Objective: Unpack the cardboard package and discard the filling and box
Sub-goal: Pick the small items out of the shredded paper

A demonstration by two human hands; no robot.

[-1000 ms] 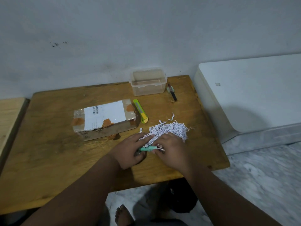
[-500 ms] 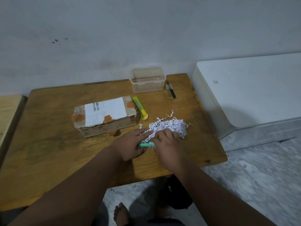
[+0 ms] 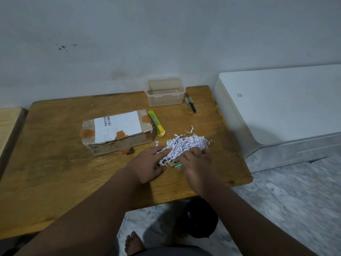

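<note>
Both hands spread flat: left hand (image 3: pixel 150 164) pins shredded paper (image 3: pixel 184 145), right hand (image 3: pixel 195 163) covers green item (image 3: pixel 178 165). I'd sift slowly, small parts underneath.

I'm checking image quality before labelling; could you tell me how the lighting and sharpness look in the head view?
Head view: dim, flat, bluish light with no glare; both the left hand and right hand are slightly motion-blurred over the shredded paper; the cardboard box label print is unreadable; wide-angle bending shows at the table edges.

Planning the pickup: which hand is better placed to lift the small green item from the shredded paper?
Right hand: its fingers touch the green item. The left hand lies flat beside the shredded paper.
</note>
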